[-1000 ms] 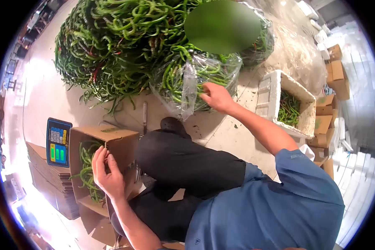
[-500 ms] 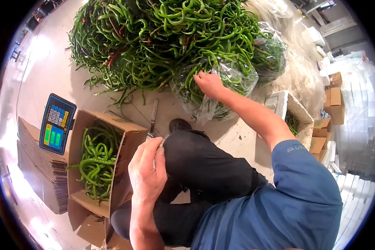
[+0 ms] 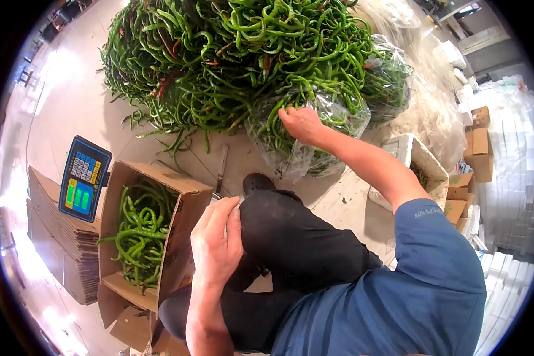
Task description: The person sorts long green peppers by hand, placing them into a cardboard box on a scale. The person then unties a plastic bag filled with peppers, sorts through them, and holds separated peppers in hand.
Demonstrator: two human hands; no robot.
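A large heap of long green peppers (image 3: 237,53) with a few red ones lies at the top. At its lower right edge, a clear plastic bag (image 3: 296,163) holds more peppers. My right hand (image 3: 302,124) is over this bag with its fingers pinched at the peppers; what lies between the fingertips is too small to make out. My left hand (image 3: 216,240) is by my knee, right of an open cardboard box (image 3: 187,184) with green peppers (image 3: 139,231) inside. Its fingers are bent together, and their inner side is hidden.
A scale display (image 3: 84,178) stands left of the box, above a stack of flattened cardboard (image 3: 65,249). A white foam box (image 3: 430,163) is at the right, near cardboard boxes (image 3: 479,148) and crumpled clear plastic (image 3: 430,113). A metal bar (image 3: 222,163) lies near my shoe (image 3: 258,182).
My left hand has moved right, from beside the cardboard box's opening to my knee, and its fingers have closed up. My right hand stays at the bag. The whole view has shifted.
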